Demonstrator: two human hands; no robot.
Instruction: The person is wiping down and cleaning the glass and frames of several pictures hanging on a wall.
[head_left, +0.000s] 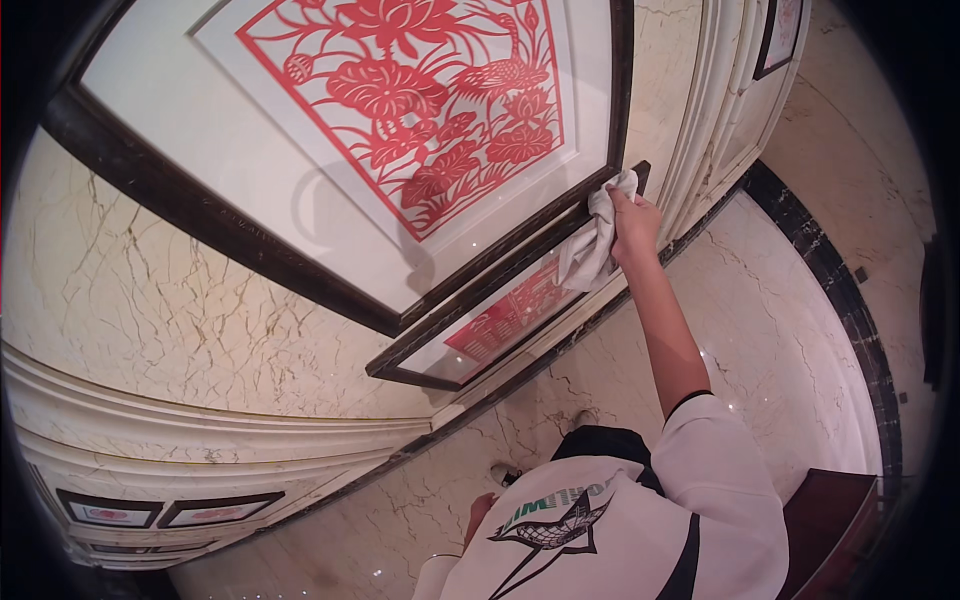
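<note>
My right hand (637, 223) grips a crumpled white cloth (589, 251) at the lower right corner of a large framed red paper-cut picture (390, 97). Lotus flowers, leaves and a bird make up its design, behind glass in a dark wooden frame (247, 229). The cloth's loose end hangs over a second framed red paper-cut (495, 319) just below, hiding part of it. My left hand (481, 510) hangs low beside my body, partly hidden by my shirt; its fingers are too small to read.
Cream veined marble covers the wall (165, 292) and the floor (750, 300). A black stone band (840, 255) curves across the floor. More framed pictures (221, 510) hang at lower left, and another picture (781, 34) at upper right. A dark red piece of furniture (825, 517) stands behind my right side.
</note>
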